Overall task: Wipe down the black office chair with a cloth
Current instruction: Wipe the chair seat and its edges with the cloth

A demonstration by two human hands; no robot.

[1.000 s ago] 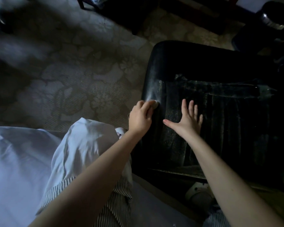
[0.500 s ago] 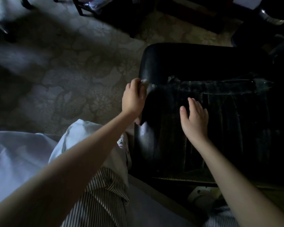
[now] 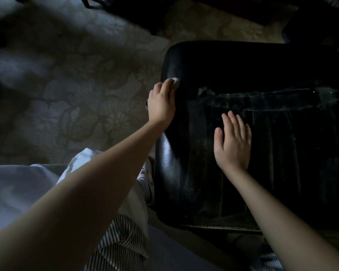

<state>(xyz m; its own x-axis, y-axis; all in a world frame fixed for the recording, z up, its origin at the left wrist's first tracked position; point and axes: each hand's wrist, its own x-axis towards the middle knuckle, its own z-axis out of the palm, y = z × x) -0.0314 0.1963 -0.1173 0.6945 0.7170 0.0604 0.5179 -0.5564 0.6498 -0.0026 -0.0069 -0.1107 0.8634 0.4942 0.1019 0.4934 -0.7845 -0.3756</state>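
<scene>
The black office chair [image 3: 243, 63] lies below me at the right, its dusty ribbed padding facing up. My left hand [image 3: 160, 103] presses a small pale cloth [image 3: 175, 82] against the chair's left edge, just below the rounded upper corner; only a bit of the cloth shows past my fingertips. My right hand [image 3: 233, 143] rests flat on the middle of the padding with its fingers together and nothing in it. A paler dusty band [image 3: 272, 98] runs across the chair beyond my right hand.
A patterned floor [image 3: 76, 90] spreads to the left of the chair. Dark furniture legs [image 3: 137, 14] stand at the top. My white and striped clothing [image 3: 114, 241] fills the lower left, touching the chair's left side. The room is dim.
My left hand with the cloth has slid up along the chair's left edge toward the upper corner. My right hand has stayed flat on the padding, its fingers now closer together.
</scene>
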